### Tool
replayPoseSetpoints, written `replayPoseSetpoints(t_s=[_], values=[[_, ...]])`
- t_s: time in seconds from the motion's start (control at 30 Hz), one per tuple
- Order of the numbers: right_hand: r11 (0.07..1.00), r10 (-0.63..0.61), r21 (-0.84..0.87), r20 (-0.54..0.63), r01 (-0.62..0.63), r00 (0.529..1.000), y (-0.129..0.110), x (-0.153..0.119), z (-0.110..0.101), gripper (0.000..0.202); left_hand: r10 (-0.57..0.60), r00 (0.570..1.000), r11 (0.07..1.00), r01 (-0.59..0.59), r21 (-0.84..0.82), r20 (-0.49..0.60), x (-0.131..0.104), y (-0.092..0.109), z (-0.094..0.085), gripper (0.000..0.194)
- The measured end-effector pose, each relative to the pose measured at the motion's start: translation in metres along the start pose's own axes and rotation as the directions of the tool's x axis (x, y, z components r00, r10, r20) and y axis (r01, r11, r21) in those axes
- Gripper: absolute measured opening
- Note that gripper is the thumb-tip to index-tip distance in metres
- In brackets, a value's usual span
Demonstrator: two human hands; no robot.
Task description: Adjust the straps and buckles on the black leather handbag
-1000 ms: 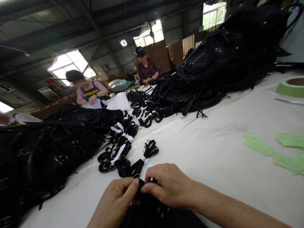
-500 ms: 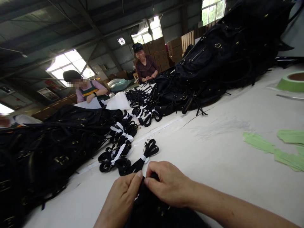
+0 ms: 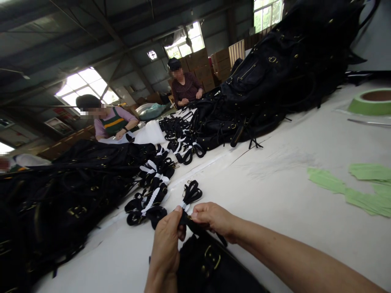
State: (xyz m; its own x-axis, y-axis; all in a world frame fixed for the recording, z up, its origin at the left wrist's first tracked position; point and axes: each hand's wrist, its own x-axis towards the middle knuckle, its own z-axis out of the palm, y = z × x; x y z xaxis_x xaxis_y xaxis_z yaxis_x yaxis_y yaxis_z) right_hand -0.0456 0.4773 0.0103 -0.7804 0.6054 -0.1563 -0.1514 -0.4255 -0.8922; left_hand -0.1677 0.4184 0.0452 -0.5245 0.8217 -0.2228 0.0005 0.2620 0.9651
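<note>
A: Item: black strap (image 3: 191, 224), held taut above the black bag (image 3: 210, 264) at the near counter (image 3: 275, 191) edge. Hands?

B: Left hand (image 3: 166, 244) and right hand (image 3: 214, 219) both pinched shut on it. Soft, light, limp; best gripped near the metal clasp. Strap bundles (image 3: 152, 195) just beyond; open room rightward, short of green paper strips (image 3: 345, 191).
</note>
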Motion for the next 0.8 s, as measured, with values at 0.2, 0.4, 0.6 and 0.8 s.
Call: replayPoseSetpoints(t_s=[0.2,0.4,0.6,0.8], values=[[0.985,-0.143,-0.098,0.006,0.143,0.99,0.011,0.005,-0.004,0.027,-0.054,0.998,0.99,0.057,-0.127,0.023,0.004,0.0,-0.009,0.052],[0.921,-0.166,-0.354,0.027,0.165,0.986,0.02,0.007,-0.018,0.029,-0.09,0.996,0.976,0.087,-0.201,-0.008,0.01,-0.005,-0.016,0.059],[0.801,-0.12,-0.58,0.091,0.15,0.989,0.028,0.006,-0.02,0.017,0.018,0.998,0.999,-0.02,-0.044,-0.061,0.018,-0.016,-0.015,0.056],[0.634,-0.275,-0.721,0.129,0.281,0.953,0.041,0.014,-0.019,0.031,0.238,0.971,0.902,-0.219,0.372,-0.005,-0.001,-0.02,-0.008,0.035]])
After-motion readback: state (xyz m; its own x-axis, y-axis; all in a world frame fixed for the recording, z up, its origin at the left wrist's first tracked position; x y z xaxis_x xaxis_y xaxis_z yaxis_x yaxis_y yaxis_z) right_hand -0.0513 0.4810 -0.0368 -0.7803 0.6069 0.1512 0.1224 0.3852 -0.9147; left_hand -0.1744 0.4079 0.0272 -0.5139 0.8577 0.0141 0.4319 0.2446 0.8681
